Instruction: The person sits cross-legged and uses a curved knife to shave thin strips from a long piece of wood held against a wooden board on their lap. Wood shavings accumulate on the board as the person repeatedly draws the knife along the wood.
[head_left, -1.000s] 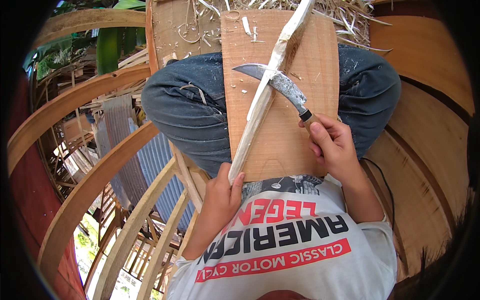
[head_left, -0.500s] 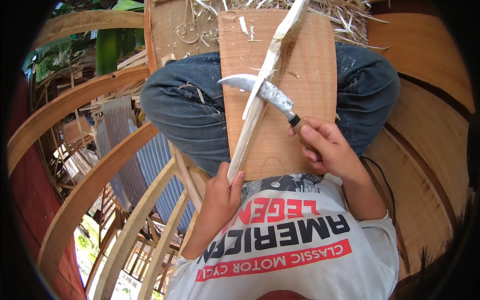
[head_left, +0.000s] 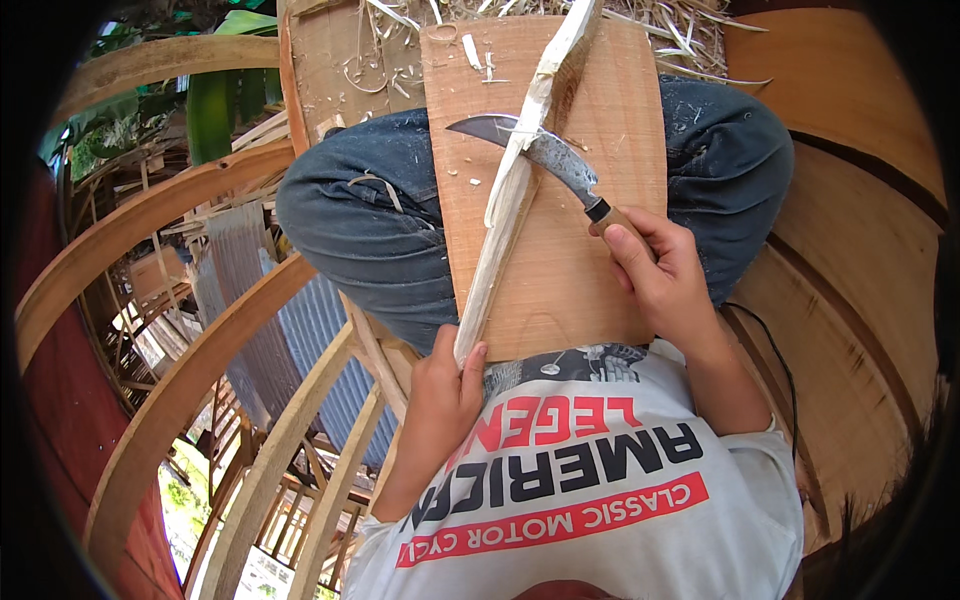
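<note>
Though knife blade (head_left: 565, 164) visible, handle (head_left: 612, 217) part-hidden

Soft, bright daylight, blown-out glare at lower left, strong fisheye curvature, black corners.

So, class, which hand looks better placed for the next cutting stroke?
Probably the right hand: it grips the curved grey metal knife by its brown wooden handle, with the blade across the long, pale wooden stick. The left hand is occupied holding the stick's near end.
</note>
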